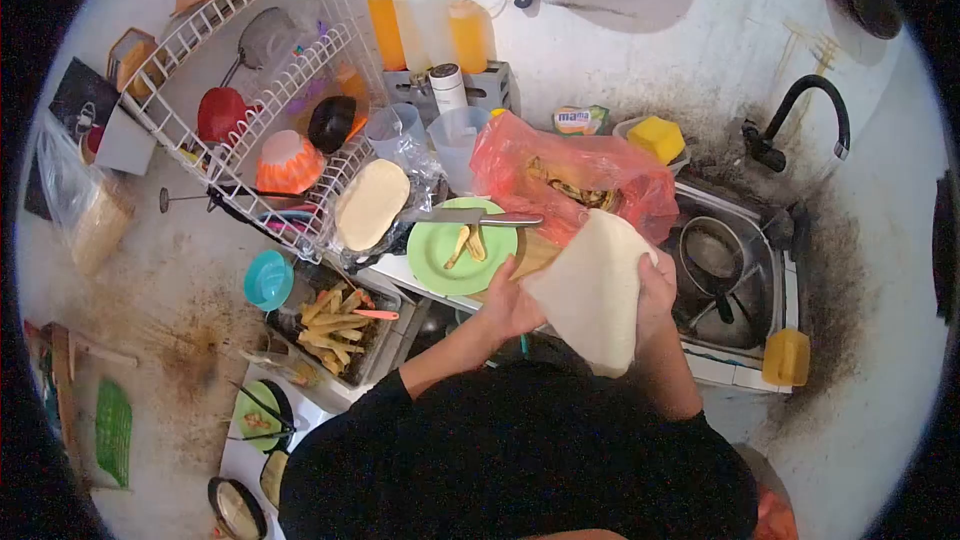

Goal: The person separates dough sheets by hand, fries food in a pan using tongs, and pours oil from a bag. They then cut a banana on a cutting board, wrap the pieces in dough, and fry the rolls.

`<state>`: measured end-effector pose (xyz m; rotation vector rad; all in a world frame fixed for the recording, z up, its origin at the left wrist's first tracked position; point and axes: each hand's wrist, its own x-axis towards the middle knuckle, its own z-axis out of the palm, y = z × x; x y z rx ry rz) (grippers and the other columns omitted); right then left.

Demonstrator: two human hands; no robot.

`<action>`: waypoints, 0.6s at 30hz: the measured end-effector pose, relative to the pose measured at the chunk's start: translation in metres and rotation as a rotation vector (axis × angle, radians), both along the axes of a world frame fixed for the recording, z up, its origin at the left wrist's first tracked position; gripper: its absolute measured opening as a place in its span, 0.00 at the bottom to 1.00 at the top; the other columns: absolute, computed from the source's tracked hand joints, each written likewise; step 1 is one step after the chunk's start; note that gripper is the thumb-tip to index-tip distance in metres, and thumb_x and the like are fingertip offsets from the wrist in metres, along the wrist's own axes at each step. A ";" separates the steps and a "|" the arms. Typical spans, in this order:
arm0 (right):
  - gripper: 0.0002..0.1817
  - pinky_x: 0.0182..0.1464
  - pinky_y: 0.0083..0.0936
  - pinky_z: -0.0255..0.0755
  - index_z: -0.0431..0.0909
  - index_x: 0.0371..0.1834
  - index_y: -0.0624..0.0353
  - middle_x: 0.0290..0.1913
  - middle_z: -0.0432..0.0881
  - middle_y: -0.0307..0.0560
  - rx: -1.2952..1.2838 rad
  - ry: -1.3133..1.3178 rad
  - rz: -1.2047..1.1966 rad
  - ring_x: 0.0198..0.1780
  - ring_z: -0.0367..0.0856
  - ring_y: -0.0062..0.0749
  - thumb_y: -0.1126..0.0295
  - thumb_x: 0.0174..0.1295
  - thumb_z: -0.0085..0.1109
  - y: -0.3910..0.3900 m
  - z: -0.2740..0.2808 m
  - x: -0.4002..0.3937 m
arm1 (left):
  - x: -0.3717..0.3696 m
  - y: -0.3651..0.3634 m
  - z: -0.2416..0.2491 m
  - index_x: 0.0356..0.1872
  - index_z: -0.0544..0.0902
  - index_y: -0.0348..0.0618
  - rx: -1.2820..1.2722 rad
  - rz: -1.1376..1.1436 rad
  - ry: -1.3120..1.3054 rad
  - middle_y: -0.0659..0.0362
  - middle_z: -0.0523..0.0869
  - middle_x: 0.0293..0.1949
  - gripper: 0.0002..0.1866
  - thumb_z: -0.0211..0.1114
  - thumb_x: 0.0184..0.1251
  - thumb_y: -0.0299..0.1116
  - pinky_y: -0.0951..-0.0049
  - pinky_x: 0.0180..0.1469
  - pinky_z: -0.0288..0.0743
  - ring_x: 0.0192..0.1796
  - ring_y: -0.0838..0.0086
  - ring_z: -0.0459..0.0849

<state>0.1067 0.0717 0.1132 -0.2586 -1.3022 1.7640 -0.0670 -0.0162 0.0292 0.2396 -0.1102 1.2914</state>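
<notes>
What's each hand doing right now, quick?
Left hand: at the pale sheet's left edge; whether it grips cannot be told.
Right hand: closed, holding the sheet's right edge.

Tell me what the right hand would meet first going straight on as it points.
Past the pale sheet it holds, the right hand would probably meet the red bag; depth is unclear.

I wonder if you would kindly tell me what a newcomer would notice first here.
Probably the large pale sheet in front of the black-clothed person, with the right hand holding its right side and the left hand at its left edge. Just beyond it, the bright red plastic bag stands out beside the sink. To the bag's left, a knife lies across a light green plate.
</notes>
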 end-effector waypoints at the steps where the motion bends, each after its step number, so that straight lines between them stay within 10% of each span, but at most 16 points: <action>1: 0.27 0.47 0.21 0.66 0.70 0.50 0.72 0.42 0.78 0.47 -0.004 0.012 0.045 0.42 0.76 0.30 0.56 0.58 0.49 0.001 0.002 0.000 | 0.000 -0.001 0.000 0.64 0.55 0.36 0.005 -0.010 0.005 0.47 0.59 0.64 0.47 0.32 0.56 0.70 0.52 0.66 0.45 0.66 0.56 0.56; 6: 0.26 0.45 0.21 0.67 0.72 0.48 0.72 0.41 0.79 0.48 0.001 -0.048 0.218 0.40 0.77 0.29 0.57 0.57 0.50 0.015 -0.009 0.000 | -0.009 -0.002 0.017 0.63 0.58 0.38 0.087 -0.103 0.253 0.49 0.64 0.61 0.47 0.30 0.56 0.71 0.53 0.64 0.51 0.63 0.58 0.63; 12: 0.23 0.41 0.19 0.67 0.74 0.45 0.71 0.38 0.79 0.45 0.059 -0.105 0.278 0.38 0.76 0.25 0.59 0.57 0.50 0.022 -0.014 0.003 | -0.006 0.008 0.033 0.51 0.72 0.39 -0.190 0.381 0.806 0.56 0.79 0.45 0.24 0.52 0.64 0.50 0.70 0.47 0.73 0.46 0.71 0.78; 18: 0.17 0.37 0.16 0.66 0.76 0.40 0.68 0.34 0.79 0.38 0.079 -0.187 0.190 0.34 0.74 0.19 0.62 0.63 0.47 0.031 -0.048 0.003 | -0.001 0.007 0.051 0.32 0.81 0.39 -0.546 0.344 1.516 0.64 0.80 0.23 0.15 0.58 0.62 0.42 0.81 0.27 0.67 0.23 0.84 0.73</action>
